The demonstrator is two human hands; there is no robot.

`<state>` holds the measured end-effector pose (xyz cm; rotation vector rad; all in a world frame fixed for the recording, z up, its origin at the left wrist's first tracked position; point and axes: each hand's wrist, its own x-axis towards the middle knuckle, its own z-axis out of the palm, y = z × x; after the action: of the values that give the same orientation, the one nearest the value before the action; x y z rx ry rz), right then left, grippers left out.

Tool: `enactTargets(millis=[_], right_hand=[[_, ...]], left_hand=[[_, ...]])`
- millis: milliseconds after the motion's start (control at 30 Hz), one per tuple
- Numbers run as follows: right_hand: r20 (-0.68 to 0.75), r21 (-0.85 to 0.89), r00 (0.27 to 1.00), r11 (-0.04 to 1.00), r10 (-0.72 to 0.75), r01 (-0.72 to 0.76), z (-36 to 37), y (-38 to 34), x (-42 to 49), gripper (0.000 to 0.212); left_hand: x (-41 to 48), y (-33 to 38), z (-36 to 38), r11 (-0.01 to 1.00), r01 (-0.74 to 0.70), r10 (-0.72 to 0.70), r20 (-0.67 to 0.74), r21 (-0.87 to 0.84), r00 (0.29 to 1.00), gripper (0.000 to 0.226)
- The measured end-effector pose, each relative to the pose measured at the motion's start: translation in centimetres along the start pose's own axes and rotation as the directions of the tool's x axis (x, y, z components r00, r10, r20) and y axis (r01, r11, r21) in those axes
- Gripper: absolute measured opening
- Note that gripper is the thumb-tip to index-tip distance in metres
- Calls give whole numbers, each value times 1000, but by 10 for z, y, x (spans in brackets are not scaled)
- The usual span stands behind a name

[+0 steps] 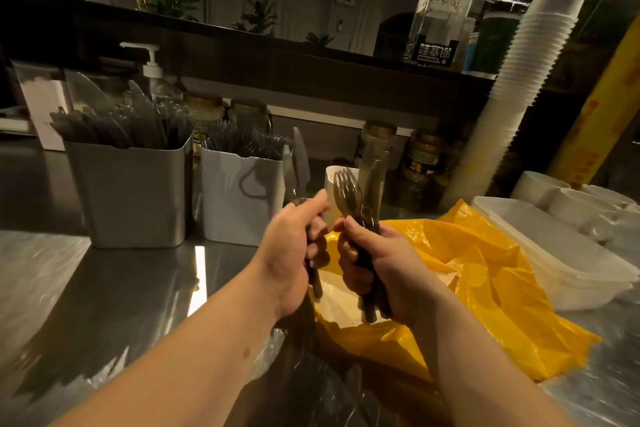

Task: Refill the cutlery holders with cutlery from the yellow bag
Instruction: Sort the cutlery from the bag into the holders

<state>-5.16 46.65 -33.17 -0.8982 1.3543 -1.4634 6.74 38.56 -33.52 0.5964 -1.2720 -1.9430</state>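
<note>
Left hand point(291, 246) fingers curled round plastic knives point(298, 166), right hand point(377, 263) gripping a fork-and-knife bunch point(363, 194), both above the yellow bag point(485, 274) on the worktop point(104, 288), cutlery holders point(239, 198) just behind.

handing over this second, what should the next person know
Left hand grips knives, blades up. Right hand grips a mixed bunch, a fork among more knives.
Bag lies on the counter, below both hands. Knife holder and fork holder stand back left, both well stocked. A third holder is half hidden behind the hands.
Done: two holders look full.
Left: drop the held pieces in by type. What remains in the bag cannot be seen.
</note>
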Motion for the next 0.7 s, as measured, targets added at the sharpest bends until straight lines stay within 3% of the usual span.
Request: enactTargets(millis=[167, 267, 467, 600, 700], right_hand=[[-30, -247, 999, 968, 30, -37, -1, -4, -1, 21], [-38, -324, 998, 944, 59, -68, -4, -9, -3, 21], [82, -517, 962, 836, 261, -182, -10, -13, -9, 16], [134, -578, 933, 791, 334, -200, -15, -14, -11, 13], [144, -641, 918, 741, 370, -198, -15, -14, -12, 13]], left_hand=[[-2, 9, -6, 982, -155, 164, -86, 103, 983, 55], [-2, 11, -8, 969, -148, 162, -52, 199, 985, 62], [1, 16, -17, 959, -76, 83, -18, 273, 996, 44], [0, 20, -25, 910, -9, -25, 76, 416, 997, 53], [0, 21, -26, 890, -24, -36, 122, 455, 992, 31]])
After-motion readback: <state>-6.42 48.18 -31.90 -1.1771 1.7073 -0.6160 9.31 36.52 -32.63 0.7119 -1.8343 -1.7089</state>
